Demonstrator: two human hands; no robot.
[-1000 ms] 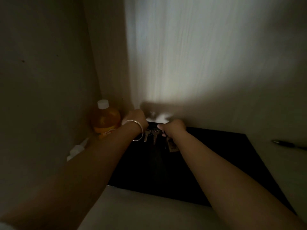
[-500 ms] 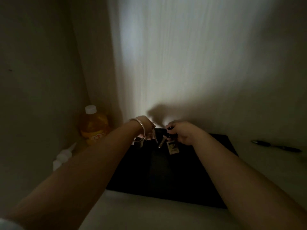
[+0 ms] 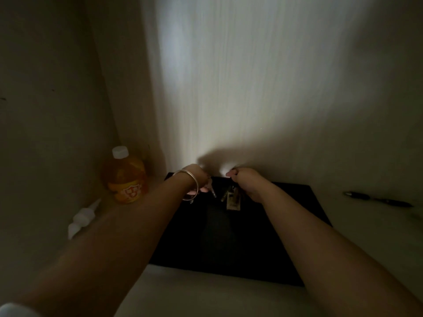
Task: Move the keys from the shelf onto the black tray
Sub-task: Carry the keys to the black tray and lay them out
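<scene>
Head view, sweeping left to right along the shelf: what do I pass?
White spray bottle → orange drink bottle → left hand with bangle → hanging keys over the black tray → right hand → dark pen.

Both forearms are bare from the elbow down to the wrists, with no watch and no glove on either. The left hand (image 3: 197,179) has a thin, plain metal bangle (image 3: 188,186) of pale silvery tone hanging loosely round its wrist, a smooth ring without stones or charms that can be made out. The right hand (image 3: 248,183) wears nothing visible. A small patch of white sleeve (image 3: 16,310) shows at the left arm's upper end. The dim light hides rings or nail details.
</scene>
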